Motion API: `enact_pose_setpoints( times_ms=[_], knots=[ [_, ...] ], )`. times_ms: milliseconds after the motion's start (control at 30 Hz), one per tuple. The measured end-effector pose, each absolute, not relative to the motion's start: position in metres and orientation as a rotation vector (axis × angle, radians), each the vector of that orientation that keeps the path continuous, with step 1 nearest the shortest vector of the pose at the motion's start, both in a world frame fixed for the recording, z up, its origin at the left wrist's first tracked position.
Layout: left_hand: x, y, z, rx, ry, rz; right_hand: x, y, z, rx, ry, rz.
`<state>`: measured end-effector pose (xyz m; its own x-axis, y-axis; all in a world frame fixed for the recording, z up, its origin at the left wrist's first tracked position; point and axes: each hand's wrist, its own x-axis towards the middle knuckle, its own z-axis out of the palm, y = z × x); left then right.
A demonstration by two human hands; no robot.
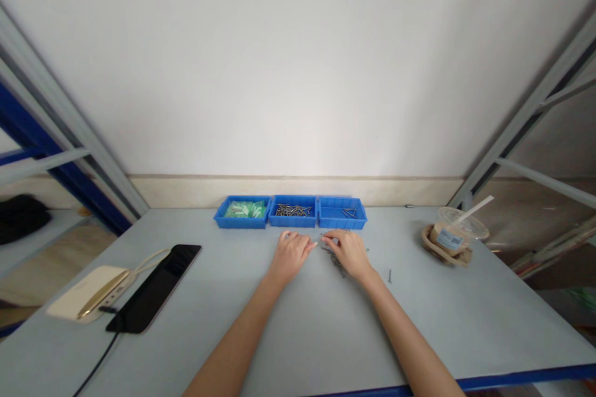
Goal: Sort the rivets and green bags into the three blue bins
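Head view: closest in are the two bare forearms on the grey table [316, 329], L hand [291, 254] and R hand [349, 253] close together at mid-table, fingertips nearly meeting. L grip looks released, fingers loosely curled, nothing visible in it. R grip is curved down, fingertips right by a small scatter of loose screws [336, 262] on the table; too small to tell if it's pinching one. A stray screw [389, 275] lies just right of R hand, apart from the pile.

Further up, 3 blue plastic bins [291, 220] sit side by side against the wall: L bin w/ green packets [244, 209], middle w/ a heap of screws [293, 210], R w/ only a few screws [349, 213]. Prob. lined up so each item stays separate and within easy reach.

Off to the sides, likely kept clear of the hands: black tablet [158, 298] and cream power bank [88, 294] w/ cable on the left, lidded plastic cup [459, 232] w/ straw in a tan holder on the right.
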<state>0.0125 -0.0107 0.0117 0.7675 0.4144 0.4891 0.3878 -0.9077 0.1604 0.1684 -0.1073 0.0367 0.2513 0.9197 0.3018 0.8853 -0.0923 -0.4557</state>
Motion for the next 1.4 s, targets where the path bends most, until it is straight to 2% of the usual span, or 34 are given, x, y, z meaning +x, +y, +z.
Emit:
enact_pose_setpoints(
  times_ms=[367,567,700,1133,1400],
  knots=[
    [0.009,-0.004,0.009,2.886,0.729,0.8,0.223,-0.072,0.074,-2.377,-1.555,-0.227],
    [0.011,-0.006,0.01,2.911,0.697,0.786,0.193,-0.098,0.046,-2.228,-1.887,-0.081],
    [0.013,-0.008,0.01,2.966,0.675,0.732,0.173,-0.099,0.026,-2.315,-1.905,-0.154],
    [0.014,-0.008,0.005,2.919,0.622,0.746,0.166,-0.092,0.027,-2.299,-1.966,-0.118],
    [0.013,-0.005,0.003,2.928,0.486,0.808,0.16,-0.101,0.036,-1.839,-1.673,0.344]
  ],
)
